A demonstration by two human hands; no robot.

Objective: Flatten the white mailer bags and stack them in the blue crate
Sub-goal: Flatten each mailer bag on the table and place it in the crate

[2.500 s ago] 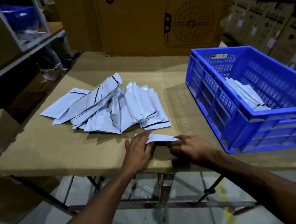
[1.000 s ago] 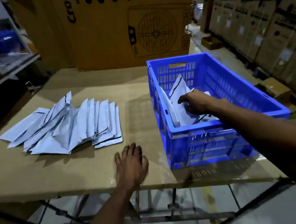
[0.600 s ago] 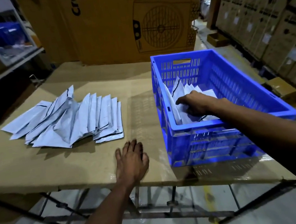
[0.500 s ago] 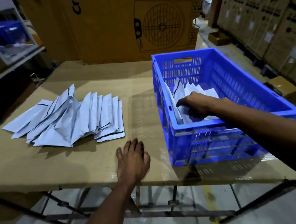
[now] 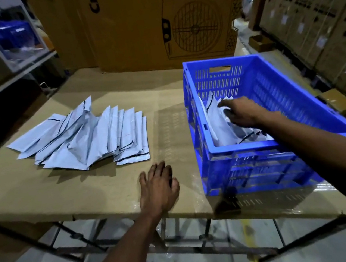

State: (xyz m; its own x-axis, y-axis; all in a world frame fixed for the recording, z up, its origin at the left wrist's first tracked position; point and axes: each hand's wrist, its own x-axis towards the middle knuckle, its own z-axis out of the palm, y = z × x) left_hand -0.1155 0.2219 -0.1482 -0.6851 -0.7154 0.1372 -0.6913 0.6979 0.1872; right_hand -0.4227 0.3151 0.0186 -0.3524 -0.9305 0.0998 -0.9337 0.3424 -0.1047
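Loose bags [image 5: 83, 139]: white mailers with thin black strips, fanned out and overlapping in a flat spread on the left of the worktop [image 5: 42, 195]; some creased or puffed, not fully flat.
Crate [image 5: 262, 162]: blue plastic, slotted walls, open top, on the right of the worktop, well apart from the spread.
Crate bags [image 5: 218, 124]: white mailers leaning against the crate's left wall, edges up.

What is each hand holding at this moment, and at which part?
Nothing is held. The left hand rests flat on the table. The right hand is open in the blue crate, over the mailer bags.
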